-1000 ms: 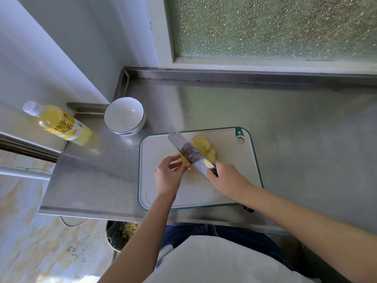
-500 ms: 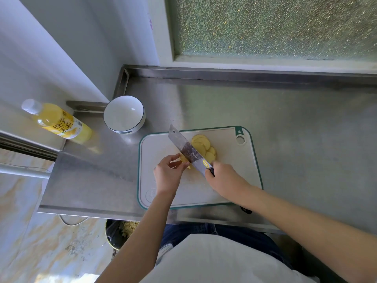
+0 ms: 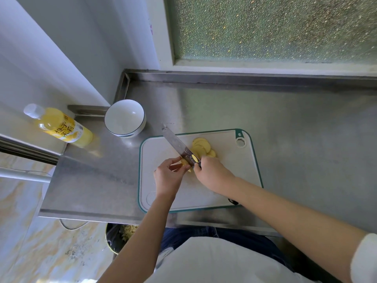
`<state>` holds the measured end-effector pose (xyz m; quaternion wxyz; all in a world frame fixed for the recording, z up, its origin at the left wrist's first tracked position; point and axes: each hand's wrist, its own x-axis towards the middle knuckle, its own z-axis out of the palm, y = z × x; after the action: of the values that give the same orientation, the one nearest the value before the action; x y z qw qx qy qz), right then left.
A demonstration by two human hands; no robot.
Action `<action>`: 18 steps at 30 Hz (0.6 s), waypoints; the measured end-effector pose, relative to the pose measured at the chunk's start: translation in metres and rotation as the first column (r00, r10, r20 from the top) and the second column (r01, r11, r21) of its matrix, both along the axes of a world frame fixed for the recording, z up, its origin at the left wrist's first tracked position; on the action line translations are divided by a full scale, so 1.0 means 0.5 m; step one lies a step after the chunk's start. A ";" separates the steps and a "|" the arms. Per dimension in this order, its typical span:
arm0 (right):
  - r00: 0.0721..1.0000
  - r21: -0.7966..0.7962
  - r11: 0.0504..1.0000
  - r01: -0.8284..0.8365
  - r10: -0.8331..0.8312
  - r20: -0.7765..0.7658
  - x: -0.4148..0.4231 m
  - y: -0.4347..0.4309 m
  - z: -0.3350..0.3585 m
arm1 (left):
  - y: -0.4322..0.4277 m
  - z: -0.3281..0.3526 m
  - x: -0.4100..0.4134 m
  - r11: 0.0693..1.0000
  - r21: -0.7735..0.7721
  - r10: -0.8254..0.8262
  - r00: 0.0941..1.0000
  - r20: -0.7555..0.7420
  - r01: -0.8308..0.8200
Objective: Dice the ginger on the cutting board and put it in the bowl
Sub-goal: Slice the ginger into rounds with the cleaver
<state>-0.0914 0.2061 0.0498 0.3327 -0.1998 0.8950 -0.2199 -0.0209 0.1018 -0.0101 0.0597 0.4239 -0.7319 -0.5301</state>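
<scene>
A white cutting board (image 3: pixel 228 176) with a green rim lies on the steel counter. Several yellow ginger slices (image 3: pixel 202 148) lie fanned out on its far part. My right hand (image 3: pixel 212 174) grips the handle of a cleaver (image 3: pixel 177 144), whose blade points away to the left across the board. My left hand (image 3: pixel 168 175) pinches a small ginger piece (image 3: pixel 184 162) against the board, right beside the blade. A white bowl (image 3: pixel 124 118) with a dark rim line stands empty on the counter, beyond the board's far left corner.
A yellow juice bottle (image 3: pixel 61 126) stands at the counter's left end, by the wall. The steel counter (image 3: pixel 306 129) runs to the right below a frosted window. Under the front edge, a dark bin (image 3: pixel 117 236) holds yellowish scraps.
The knife blade has swung a little lower and closer to my left fingers; both hands stay at the ginger piece. The slices and the bowl have not moved.
</scene>
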 end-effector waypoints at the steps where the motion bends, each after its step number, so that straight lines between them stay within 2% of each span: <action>1: 1.000 0.005 1.000 0.003 -0.003 0.003 0.001 0.002 -0.001 | 0.000 0.002 0.000 1.000 0.011 0.005 1.000 -0.002 -0.005; 10: 0.998 0.047 0.999 0.020 -0.023 0.063 0.016 0.071 0.002 | 0.004 0.008 -0.004 0.999 0.037 0.004 0.999 0.032 -0.005; 18: 0.995 0.038 0.998 0.049 -0.052 0.082 0.018 0.061 0.007 | 0.003 0.012 -0.007 1.000 0.007 -0.015 0.999 0.045 0.014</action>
<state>-0.0826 0.2367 0.0534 0.3676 -0.1617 0.8889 -0.2203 -0.0245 0.1031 -0.0039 0.0378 0.4307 -0.7344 -0.5232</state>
